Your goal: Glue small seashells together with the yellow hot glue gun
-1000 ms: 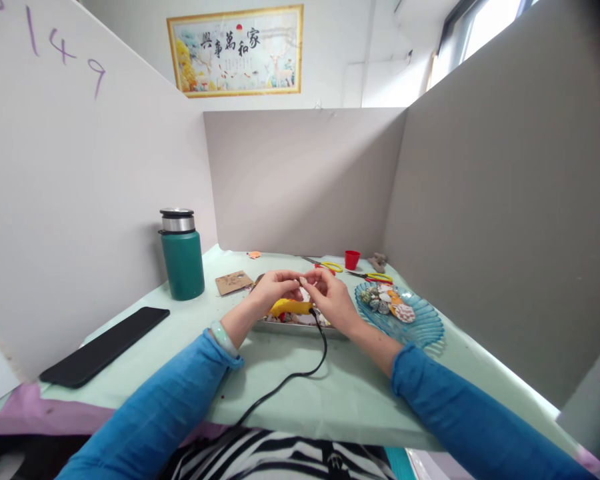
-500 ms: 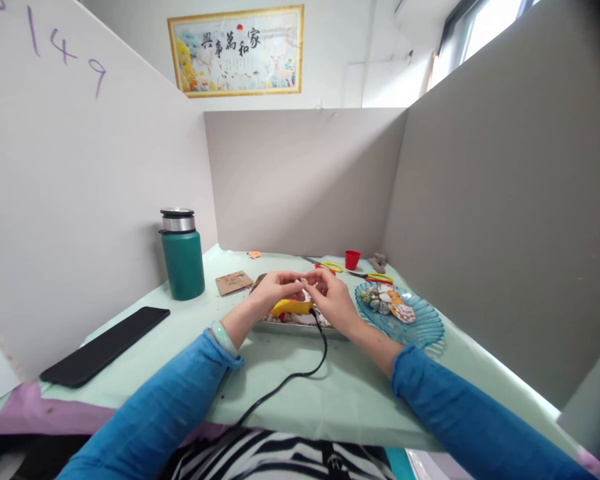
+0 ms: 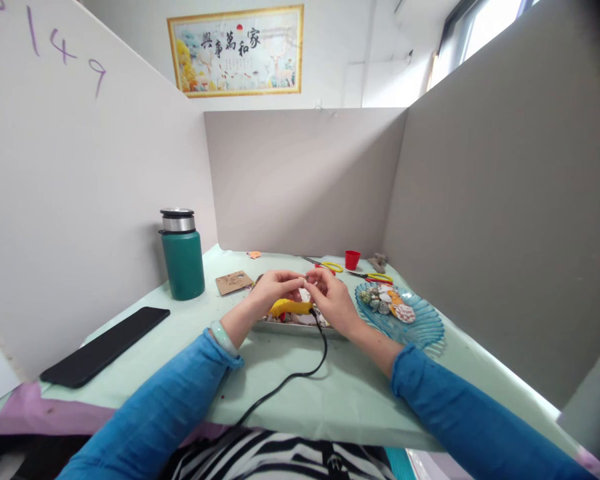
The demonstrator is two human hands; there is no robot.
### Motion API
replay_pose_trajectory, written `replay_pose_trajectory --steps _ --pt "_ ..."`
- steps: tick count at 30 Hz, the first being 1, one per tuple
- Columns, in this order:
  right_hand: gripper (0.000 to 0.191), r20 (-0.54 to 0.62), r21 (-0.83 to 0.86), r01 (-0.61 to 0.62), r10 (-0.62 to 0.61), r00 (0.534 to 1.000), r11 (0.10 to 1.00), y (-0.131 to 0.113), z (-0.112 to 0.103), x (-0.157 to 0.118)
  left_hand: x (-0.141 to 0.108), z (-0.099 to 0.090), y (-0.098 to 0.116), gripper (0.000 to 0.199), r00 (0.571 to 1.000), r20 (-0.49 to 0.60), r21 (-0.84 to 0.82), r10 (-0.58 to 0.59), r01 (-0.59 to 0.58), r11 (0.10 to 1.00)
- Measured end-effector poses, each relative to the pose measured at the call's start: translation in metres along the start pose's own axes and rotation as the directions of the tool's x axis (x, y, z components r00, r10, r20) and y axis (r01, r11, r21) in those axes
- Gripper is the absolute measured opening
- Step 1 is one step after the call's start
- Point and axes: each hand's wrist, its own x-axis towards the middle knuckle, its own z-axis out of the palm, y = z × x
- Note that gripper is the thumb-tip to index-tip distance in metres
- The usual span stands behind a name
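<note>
My left hand [image 3: 279,288] and my right hand [image 3: 330,293] meet fingertip to fingertip above a shallow metal tray [image 3: 300,328]. Thumbs and forefingers of both are pinched together; whatever sits between them is too small and too covered to name. Just beneath the hands a yellow tool [image 3: 291,307], its kind unclear, lies on the tray, with a black cord [image 3: 290,379] running from it toward my lap. Colourful bits partly show in the tray, mostly hidden by the hands and the tool.
A blue glass plate [image 3: 427,328] with shells [image 3: 405,313] stands right. Behind are yellow-handled scissors [image 3: 380,277], a red cup [image 3: 352,260] and a brown card [image 3: 233,283]. Left stand a green bottle [image 3: 183,263] and a black flat object [image 3: 107,347]. Grey partitions enclose three sides.
The fingers have shifted slightly against each other, and the pale bit glimpsed between them before is now more covered. Arms and everything on the table stay put.
</note>
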Motion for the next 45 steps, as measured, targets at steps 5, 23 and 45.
replay_pose_trajectory --steps 5,23,45 --pt "0.020 0.004 0.008 -0.001 0.001 1.000 1.000 -0.0015 -0.0001 0.0001 -0.0001 0.0002 0.0001 0.036 1.000 0.005 -0.001 0.008 -0.008 1.000" --pt "0.021 -0.003 -0.004 0.002 -0.002 1.000 1.000 -0.0010 0.0001 -0.0001 -0.0019 0.0028 0.0024 0.040 0.999 0.034 -0.027 0.013 -0.012 1.000" --pt "0.018 0.000 0.012 -0.006 0.006 1.000 1.000 -0.0008 0.0002 0.0010 0.0039 0.0020 -0.0023 0.032 0.963 -0.045 0.241 0.265 -0.247 0.938"
